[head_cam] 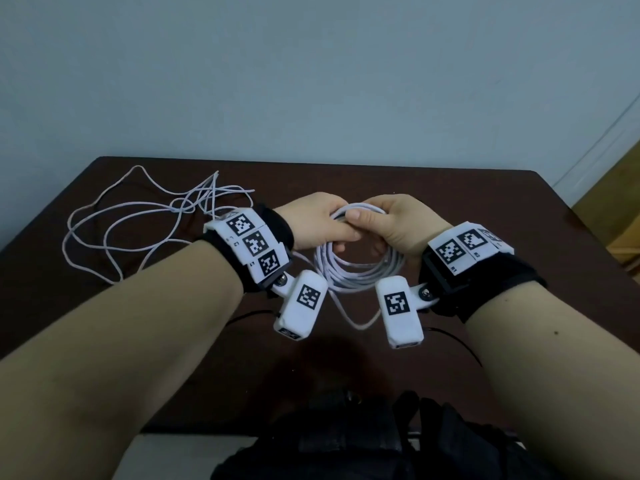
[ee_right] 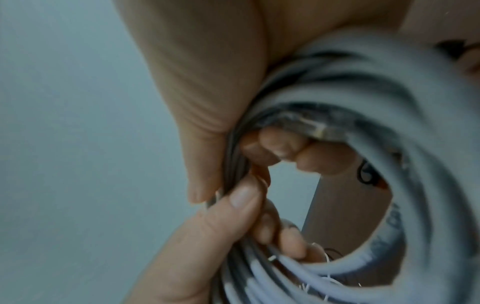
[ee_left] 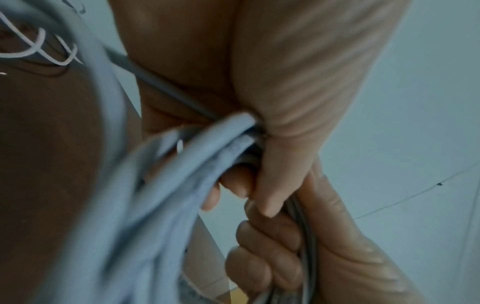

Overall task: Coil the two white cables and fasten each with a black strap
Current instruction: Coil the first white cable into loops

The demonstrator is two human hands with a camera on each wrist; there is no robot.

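A thick white cable wound into a coil [head_cam: 360, 271] hangs above the dark table, and both hands hold it at its top. My left hand [head_cam: 322, 223] grips the bundle from the left, thumb over the strands. From the right, my right hand [head_cam: 394, 220] pinches the same spot, thumb beside the left thumb. The left wrist view shows the left hand [ee_left: 262, 191] closed round the coil [ee_left: 155, 205], and the right wrist view shows the right hand [ee_right: 226, 164] closed round the coil [ee_right: 389, 107]. A loose tail [head_cam: 349, 317] droops from the coil. The second, thinner white cable [head_cam: 138, 220] lies uncoiled at the table's far left. No black strap shows.
The dark brown table [head_cam: 519, 209] stands against a pale wall [head_cam: 311, 81]. Thin black wires [head_cam: 453, 337] run over the table near my wrists. Dark clothing [head_cam: 346, 445] fills the near edge. Wooden floor [head_cam: 620, 188] shows at the far right.
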